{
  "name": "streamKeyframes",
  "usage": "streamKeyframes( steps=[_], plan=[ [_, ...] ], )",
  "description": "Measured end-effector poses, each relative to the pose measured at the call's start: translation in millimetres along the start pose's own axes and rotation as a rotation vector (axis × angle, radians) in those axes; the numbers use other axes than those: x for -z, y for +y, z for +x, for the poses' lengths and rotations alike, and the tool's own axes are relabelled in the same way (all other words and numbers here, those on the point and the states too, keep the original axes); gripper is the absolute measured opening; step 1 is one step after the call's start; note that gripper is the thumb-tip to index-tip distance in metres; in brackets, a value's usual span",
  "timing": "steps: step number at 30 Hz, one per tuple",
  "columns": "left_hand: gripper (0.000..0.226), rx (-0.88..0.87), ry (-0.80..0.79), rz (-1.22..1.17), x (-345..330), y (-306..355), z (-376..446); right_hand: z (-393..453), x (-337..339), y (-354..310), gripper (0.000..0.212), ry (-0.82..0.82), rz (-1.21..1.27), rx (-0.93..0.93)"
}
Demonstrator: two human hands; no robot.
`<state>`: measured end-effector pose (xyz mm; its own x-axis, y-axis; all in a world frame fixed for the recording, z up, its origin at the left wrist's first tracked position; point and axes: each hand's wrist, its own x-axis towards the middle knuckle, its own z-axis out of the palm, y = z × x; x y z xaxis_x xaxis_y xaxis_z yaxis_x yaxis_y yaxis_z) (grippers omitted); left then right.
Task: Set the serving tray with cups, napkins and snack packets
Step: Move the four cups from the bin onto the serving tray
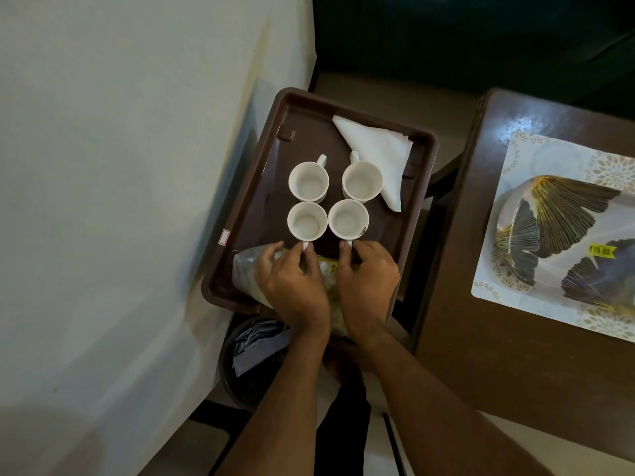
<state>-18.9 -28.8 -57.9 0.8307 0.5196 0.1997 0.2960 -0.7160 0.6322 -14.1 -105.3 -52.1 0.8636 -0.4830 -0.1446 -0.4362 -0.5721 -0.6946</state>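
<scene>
A brown serving tray [261,173] holds several white cups in a square block, with folded white napkins [378,149] in its far right corner. My left hand [292,280] pinches the handle of the near left cup [307,221]. My right hand [366,280] pinches the handle of the near right cup [348,219]. Both far cups [308,181] [361,181] stand with handles pointing away. A clear snack packet [245,266] lies at the tray's near end, mostly hidden under my hands.
A white wall [120,166] runs along the left. A dark bin [251,359] with paper stands below the tray's near edge. At the right, a brown table [481,338] carries a wrapped white tray with gold leaf dishes [563,218].
</scene>
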Motion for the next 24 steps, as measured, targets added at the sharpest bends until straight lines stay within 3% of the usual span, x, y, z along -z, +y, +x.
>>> streamKeyframes(
  steps=[6,12,24],
  plan=[
    [0.013,0.028,0.066,-0.066,3,10,-3,1,10,3,0.028,0.034,0.094,0.037],
    [0.015,-0.001,0.127,-0.077,7,36,-9,5,36,2,0.018,0.053,0.151,0.092],
    [0.018,-0.014,0.117,-0.144,-20,119,-63,39,121,41,0.015,0.172,0.246,0.125]
  ],
)
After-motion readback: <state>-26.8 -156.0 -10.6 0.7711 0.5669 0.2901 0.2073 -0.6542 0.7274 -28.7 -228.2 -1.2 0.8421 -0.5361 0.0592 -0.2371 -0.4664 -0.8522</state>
